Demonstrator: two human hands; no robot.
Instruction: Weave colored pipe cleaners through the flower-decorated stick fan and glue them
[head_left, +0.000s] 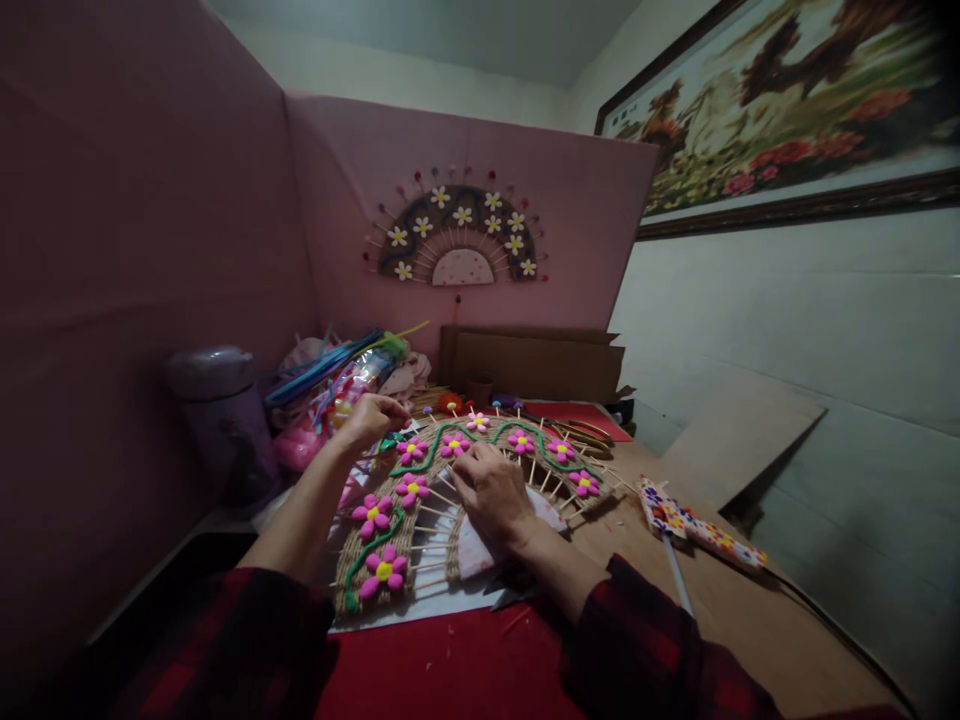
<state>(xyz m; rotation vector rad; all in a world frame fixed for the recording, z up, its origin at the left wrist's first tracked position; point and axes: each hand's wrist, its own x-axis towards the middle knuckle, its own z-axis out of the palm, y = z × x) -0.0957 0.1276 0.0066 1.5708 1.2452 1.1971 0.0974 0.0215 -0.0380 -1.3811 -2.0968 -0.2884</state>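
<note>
A half-round craft fan (431, 470) of twine woven over thin sticks lies in front of me. Pink clay flowers (384, 570) with yellow centres and wavy green strips (367, 548) decorate its band. Small coloured balls tip some sticks along the far rim. My left hand (373, 420) is above the fan's far left rim, thumb and fingers pinched; what they hold is too small to make out. Over the fan's middle, my right hand (491, 497) has its fingers curled down at the band's inner edge, partly covering the pale half-round base (484, 560). Its fingertips are hidden.
A similar fan with white flowers (461, 218) hangs on the pink board. Bagged craft supplies (352, 380) and a lidded tumbler (225, 420) stand at left. Scissors (585, 432) lie behind the fan. A patterned glue gun (697, 525) with a cord is at right, before a cardboard box (532, 365).
</note>
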